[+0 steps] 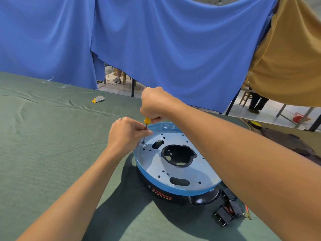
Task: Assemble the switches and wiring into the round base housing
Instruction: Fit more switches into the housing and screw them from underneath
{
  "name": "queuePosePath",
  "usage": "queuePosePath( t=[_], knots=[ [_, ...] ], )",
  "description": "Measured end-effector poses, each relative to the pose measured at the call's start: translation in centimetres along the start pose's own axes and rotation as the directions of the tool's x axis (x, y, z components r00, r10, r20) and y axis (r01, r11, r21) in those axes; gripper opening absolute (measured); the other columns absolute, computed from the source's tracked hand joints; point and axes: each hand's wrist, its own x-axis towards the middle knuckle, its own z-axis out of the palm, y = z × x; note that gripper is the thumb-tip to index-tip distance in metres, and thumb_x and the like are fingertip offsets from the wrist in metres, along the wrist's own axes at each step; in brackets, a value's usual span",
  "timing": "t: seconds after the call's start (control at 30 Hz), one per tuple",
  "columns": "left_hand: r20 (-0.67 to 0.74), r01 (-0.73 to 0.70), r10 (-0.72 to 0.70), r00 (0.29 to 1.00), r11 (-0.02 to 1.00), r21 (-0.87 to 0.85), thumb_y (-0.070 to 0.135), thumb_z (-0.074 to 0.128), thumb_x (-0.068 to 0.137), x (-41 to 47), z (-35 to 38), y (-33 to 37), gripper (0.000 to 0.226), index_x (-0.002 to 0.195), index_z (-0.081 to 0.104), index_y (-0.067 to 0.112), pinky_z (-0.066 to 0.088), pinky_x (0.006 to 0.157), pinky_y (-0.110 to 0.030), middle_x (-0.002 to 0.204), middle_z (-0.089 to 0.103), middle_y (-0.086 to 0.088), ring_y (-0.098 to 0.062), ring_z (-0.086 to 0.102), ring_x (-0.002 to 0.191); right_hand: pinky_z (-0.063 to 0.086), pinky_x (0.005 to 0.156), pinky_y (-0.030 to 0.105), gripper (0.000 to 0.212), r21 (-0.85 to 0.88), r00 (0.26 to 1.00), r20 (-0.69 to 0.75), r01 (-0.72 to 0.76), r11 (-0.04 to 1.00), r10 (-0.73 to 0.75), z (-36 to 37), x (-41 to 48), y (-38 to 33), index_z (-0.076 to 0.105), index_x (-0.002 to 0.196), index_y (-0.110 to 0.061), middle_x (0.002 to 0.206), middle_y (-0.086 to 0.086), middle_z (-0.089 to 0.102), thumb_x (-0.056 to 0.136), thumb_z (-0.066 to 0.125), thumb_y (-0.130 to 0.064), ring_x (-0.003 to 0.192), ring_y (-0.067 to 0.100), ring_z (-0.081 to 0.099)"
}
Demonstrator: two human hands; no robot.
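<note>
The round base housing (161, 193) sits flat on the green bench (52, 136), close to the person, so both hands can reach its far edge. The right hand (153, 104) is curled tight round the yellow handle of the screwdriver (147, 120) and holds it nearly upright, likely to push down and turn. The left hand (126, 134) pinches the thin shaft low down to keep the tip in a hole of the shiny plate (184, 171) (a screw may be there, too small to tell). The black switches (227, 212) lie on the bench just beside the housing, ready to pick up. Orange writing on its black side is too blurry to read.
</note>
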Motion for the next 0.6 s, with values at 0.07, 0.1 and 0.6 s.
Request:
queuePosePath(
  t=[0.07, 0.1, 0.6],
  knots=[
    [0.014, -0.01, 0.011, 1.0, 1.0, -0.013, 0.025, 0.08, 0.08, -0.1, -0.2, 0.2, 0.018, 0.071, 0.078, 0.009, 0.042, 0.097, -0.054, 0.038, 0.048, 0.006, -0.022, 0.036, 0.056, 0.029, 0.026, 0.01, 0.022, -0.013, 1.0, -0.023, 0.01, 1.0, -0.01, 0.1, -0.1, -0.2, 0.045, 0.068, -0.009, 0.065, 0.009, 0.053, 0.087, 0.045, 0.003, 0.024, 0.012, 0.047],
    [0.028, -0.023, 0.024, 0.999, 1.0, -0.019, 0.023, 0.079, 0.081, -0.1, -0.3, 0.3, 0.014, 0.074, 0.08, 0.011, 0.039, 0.1, -0.056, 0.039, 0.052, 0.01, -0.02, 0.043, 0.063, 0.032, 0.027, 0.01, 0.021, -0.033, 0.999, -0.03, 0.024, 0.999, -0.025, 0.0, -0.1, -0.3, 0.045, 0.069, -0.01, 0.068, 0.008, 0.052, 0.087, 0.046, 0.002, 0.032, 0.013, 0.053],
    [0.166, -0.119, 0.111, 0.98, 0.992, 0.04, 0.021, 0.062, 0.095, 0.4, -0.4, -0.1, 0.021, 0.082, 0.079, 0.016, 0.018, 0.118, -0.045, 0.088, 0.077, -0.003, -0.02, 0.068, 0.099, 0.033, 0.032, 0.014, 0.018, -0.32, 0.971, 0.109, 0.237, 0.917, -0.213, -1.2, 0.2, -0.9, 0.054, 0.072, -0.011, 0.056, 0.001, 0.055, 0.091, 0.056, -0.011, 0.047, 0.012, 0.051]
  ],
)
